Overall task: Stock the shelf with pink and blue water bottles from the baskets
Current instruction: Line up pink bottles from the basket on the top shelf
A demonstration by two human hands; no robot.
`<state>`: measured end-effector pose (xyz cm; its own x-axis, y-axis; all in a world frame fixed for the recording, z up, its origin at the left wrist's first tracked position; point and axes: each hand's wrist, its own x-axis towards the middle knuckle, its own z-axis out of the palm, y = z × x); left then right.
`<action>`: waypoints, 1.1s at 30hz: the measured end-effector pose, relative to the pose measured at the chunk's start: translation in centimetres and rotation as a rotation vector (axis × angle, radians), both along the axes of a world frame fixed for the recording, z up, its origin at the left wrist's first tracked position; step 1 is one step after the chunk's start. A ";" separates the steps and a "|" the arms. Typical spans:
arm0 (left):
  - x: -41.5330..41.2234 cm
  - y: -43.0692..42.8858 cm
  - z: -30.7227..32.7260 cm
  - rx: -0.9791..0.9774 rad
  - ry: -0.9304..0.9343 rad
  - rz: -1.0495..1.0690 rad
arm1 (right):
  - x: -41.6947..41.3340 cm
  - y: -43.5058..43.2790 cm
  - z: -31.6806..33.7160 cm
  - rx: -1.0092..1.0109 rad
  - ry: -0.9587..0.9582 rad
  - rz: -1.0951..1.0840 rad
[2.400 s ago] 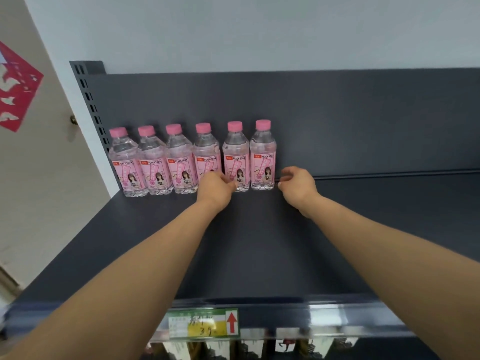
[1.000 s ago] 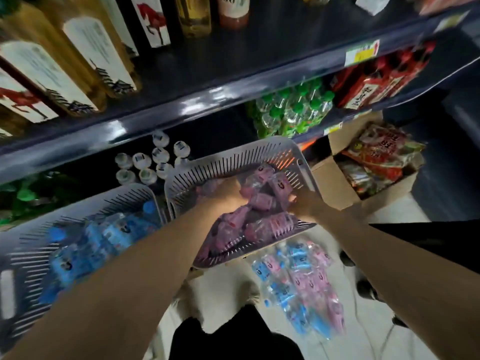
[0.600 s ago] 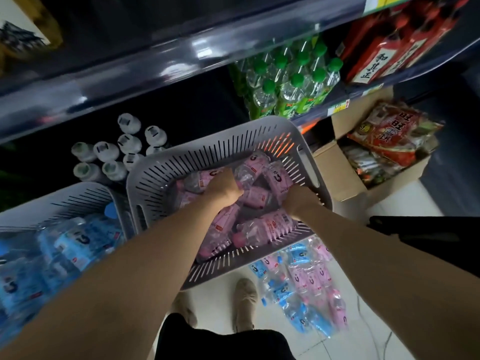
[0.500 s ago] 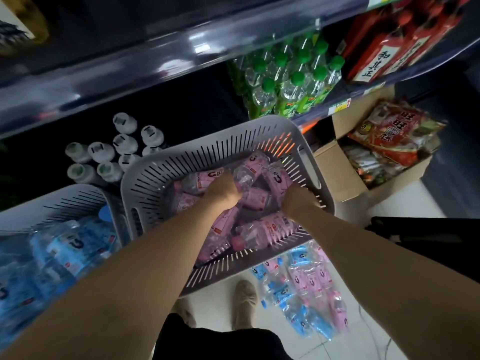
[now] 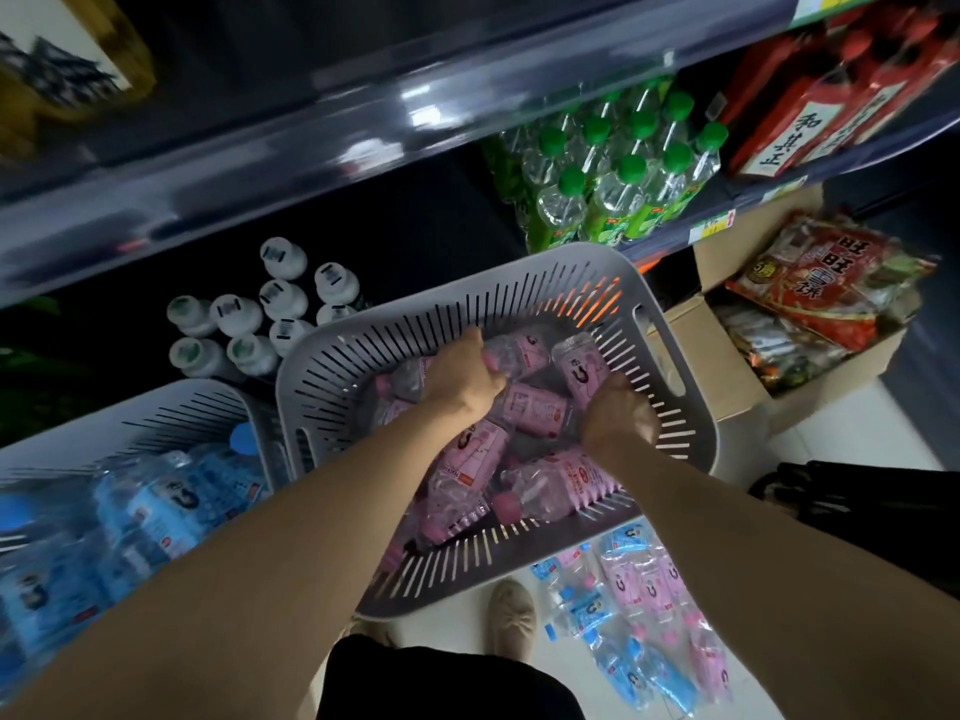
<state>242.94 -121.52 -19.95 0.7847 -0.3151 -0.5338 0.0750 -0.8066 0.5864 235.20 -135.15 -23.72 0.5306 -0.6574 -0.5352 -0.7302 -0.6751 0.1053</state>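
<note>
both hands reach into a grey basket (image 5: 670,449) of pink bottles, the left hand (image 5: 462,379) closed around a pink bottle (image 5: 514,353), the right hand (image 5: 615,420) curled over another, grip unclear; blue bottles (image 5: 156,506) fill a basket further left.

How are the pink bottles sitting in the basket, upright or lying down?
Lying down: the pink bottles are piled on their sides, crisscrossed, in the basket.
</note>
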 end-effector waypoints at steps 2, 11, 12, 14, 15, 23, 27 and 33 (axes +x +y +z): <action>-0.3 0.2 0.5 -0.018 -0.018 0.004 | -0.2 0.1 0.2 0.063 -0.053 -0.077; -0.5 1.1 4.8 -0.078 -0.159 -0.006 | -0.2 0.9 5.8 0.108 -0.075 -0.013; -0.5 1.3 5.5 -0.081 -0.167 0.000 | -0.1 0.8 6.7 0.103 -0.084 0.010; -0.6 1.9 7.5 -0.073 -0.191 -0.005 | 0.0 0.8 8.8 0.119 -0.089 0.027; -0.6 2.2 8.5 -0.069 -0.197 -0.012 | 0.0 0.7 10.0 0.124 -0.087 0.031; -1.5 4.7 19.6 -0.049 -0.227 -0.026 | -0.1 2.3 22.1 0.088 -0.217 0.204; -2.4 6.1 27.0 -0.080 -0.316 -0.032 | -0.1 3.7 29.8 0.064 -0.342 0.379; -3.8 9.7 38.7 -0.056 -0.528 0.063 | -0.2 6.6 43.2 -0.036 -0.545 0.620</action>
<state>239.18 -111.80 18.72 0.9603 -0.2753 -0.0450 -0.1945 -0.7765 0.5994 235.01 -128.51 19.51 0.9818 -0.1714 -0.0818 -0.1808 -0.9753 -0.1266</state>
